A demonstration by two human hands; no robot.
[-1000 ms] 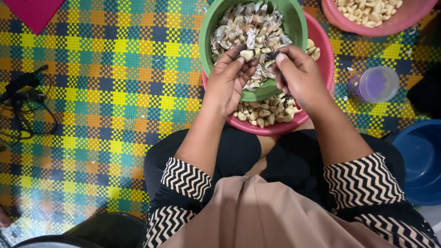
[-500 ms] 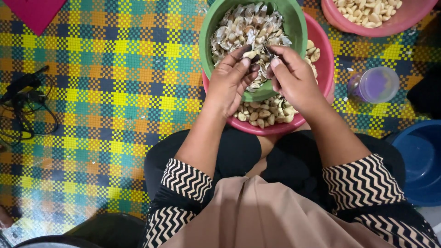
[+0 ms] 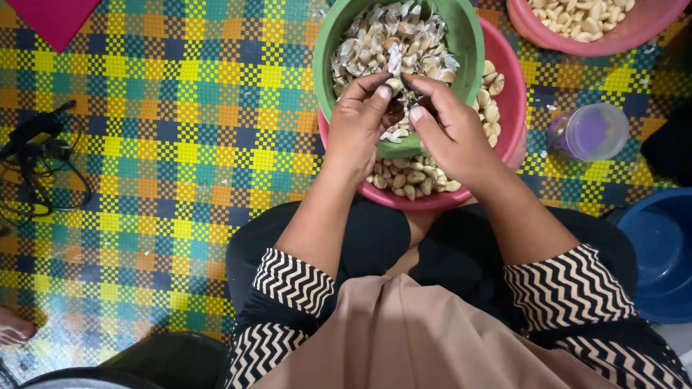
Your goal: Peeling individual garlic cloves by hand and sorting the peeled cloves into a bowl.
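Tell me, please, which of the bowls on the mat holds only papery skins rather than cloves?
The green bowl, nested in the pink bowl under both hands; both pink bowls hold pale cloves, and the blue one looks empty.

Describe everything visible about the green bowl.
The green bowl is round, smooth and looks like plastic, with a plain rim. It sits upright, nested in a larger pink bowl of pale peeled cloves, on the chequered woven mat. It holds a heap of papery whitish skins. The left hand and right hand meet over its near rim, pinching a small clove.
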